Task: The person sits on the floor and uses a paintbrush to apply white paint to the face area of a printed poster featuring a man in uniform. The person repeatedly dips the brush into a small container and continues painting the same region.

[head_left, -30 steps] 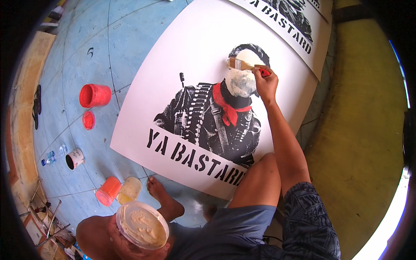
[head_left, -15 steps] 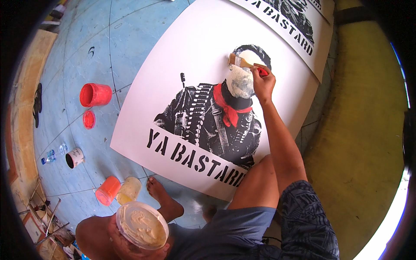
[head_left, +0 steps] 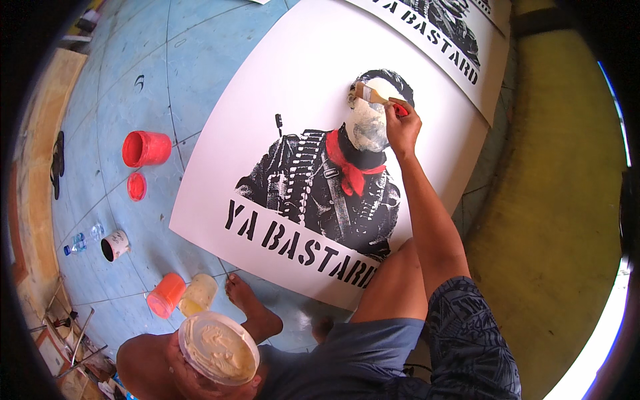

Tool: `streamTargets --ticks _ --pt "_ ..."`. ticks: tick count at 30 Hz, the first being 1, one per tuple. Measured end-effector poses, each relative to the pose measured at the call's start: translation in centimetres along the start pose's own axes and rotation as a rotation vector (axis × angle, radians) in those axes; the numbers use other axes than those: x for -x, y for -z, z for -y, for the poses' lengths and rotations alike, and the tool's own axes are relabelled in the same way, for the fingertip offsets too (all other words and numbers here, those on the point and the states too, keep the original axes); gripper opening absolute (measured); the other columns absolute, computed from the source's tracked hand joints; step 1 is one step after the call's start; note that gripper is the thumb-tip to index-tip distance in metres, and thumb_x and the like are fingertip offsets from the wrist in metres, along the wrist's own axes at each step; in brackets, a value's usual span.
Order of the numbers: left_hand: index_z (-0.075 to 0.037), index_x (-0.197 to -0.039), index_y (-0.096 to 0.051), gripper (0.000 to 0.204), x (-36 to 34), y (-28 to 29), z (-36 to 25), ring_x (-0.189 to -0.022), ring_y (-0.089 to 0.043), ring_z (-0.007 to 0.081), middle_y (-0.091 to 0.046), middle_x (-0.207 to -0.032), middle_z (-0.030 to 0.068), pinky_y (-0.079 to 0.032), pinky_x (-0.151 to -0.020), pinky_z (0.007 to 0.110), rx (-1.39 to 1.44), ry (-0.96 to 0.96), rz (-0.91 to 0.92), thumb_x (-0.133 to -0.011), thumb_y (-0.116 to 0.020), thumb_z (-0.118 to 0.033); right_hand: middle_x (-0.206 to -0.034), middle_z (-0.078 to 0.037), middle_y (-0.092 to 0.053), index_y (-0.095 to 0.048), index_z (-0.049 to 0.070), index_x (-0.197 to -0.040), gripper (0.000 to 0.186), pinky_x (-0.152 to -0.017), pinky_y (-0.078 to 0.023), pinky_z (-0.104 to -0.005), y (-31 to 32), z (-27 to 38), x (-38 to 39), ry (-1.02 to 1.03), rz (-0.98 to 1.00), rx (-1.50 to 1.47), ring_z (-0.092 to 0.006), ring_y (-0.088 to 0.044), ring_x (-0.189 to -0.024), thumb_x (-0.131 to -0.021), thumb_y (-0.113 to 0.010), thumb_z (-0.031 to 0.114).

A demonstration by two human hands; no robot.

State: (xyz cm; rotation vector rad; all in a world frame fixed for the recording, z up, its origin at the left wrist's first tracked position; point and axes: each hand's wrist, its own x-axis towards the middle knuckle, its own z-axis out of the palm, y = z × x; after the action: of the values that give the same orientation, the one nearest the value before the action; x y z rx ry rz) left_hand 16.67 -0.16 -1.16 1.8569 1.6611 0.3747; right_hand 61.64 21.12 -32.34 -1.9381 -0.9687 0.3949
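My right hand (head_left: 402,127) grips a flat brush (head_left: 372,96) with a red handle. Its bristles rest on the upper face of a black printed figure with a red scarf (head_left: 348,167) on a large white poster (head_left: 287,100) lying on the floor. The face is covered in cream paint (head_left: 367,125). Low in the view, my left hand (head_left: 177,365) cups a round white tub of cream paint (head_left: 219,348) from below, close to my knee. My bare foot (head_left: 247,303) stands at the poster's near edge.
On the blue floor to the left lie a red bucket (head_left: 147,148), its red lid (head_left: 137,186), a white can (head_left: 115,245), a water bottle (head_left: 83,240), an orange tub (head_left: 167,294) and a cream lid (head_left: 199,294). A second poster (head_left: 460,40) lies beyond. Yellow floor (head_left: 553,200) runs along the right.
The brush has shifted slightly up and left across the painted face with small strokes. The left hand keeps the tub in the same place.
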Motion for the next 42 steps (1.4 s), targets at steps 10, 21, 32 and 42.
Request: streamTargets --ticks 10,21,32,42 --pt "0.005 -0.155 -0.016 0.123 -0.3 0.0 -1.1 -0.141 -0.041 0.0434 -0.033 -0.151 0.0328 -0.032 -0.117 0.056 0.044 -0.12 -0.025 -0.075 -0.071 -0.071 -0.091 -0.019 -0.076 -0.075 -0.002 -0.105 0.025 -0.079 -0.057 -0.0327 0.5 0.7 0.1 0.037 -0.004 0.014 -0.0225 -0.074 -0.083 -0.091 -0.072 0.018" --pt "0.007 -0.151 -0.024 0.115 -0.7 -0.9 -0.8 -0.134 -0.049 0.0421 -0.043 -0.143 0.0323 -0.038 -0.113 0.054 0.043 -0.048 -0.132 -0.077 -0.072 -0.067 -0.09 -0.019 -0.076 -0.075 -0.002 -0.104 0.026 -0.079 -0.057 -0.0333 1.2 1.2 0.0 0.032 0.01 0.062 -0.0237 -0.075 -0.082 -0.088 -0.072 0.019" --pt "0.007 -0.147 -0.035 0.104 -4.4 -1.5 -6.7 -0.124 -0.059 0.0403 -0.057 -0.13 0.0301 -0.045 -0.107 0.053 -0.207 0.289 -0.255 -0.077 -0.075 -0.06 -0.086 -0.018 -0.076 -0.076 -0.001 -0.101 0.026 -0.077 -0.057 -0.0331 1.7 0.2 -0.2 -0.061 0.034 0.025 -0.0229 -0.074 -0.081 -0.087 -0.071 0.02" --pt "0.002 -0.144 -0.039 0.085 -20.6 -0.9 6.1 -0.13 -0.051 0.0288 -0.052 -0.137 0.0164 -0.042 -0.11 0.042 0.234 -0.151 -0.017 -0.074 -0.085 -0.012 -0.079 -0.016 -0.075 -0.076 -0.002 -0.091 0.025 -0.072 -0.056 -0.0345 3.0 -0.6 -2.2 -0.144 -0.004 0.013 -0.0236 -0.073 -0.073 -0.086 -0.068 0.021"
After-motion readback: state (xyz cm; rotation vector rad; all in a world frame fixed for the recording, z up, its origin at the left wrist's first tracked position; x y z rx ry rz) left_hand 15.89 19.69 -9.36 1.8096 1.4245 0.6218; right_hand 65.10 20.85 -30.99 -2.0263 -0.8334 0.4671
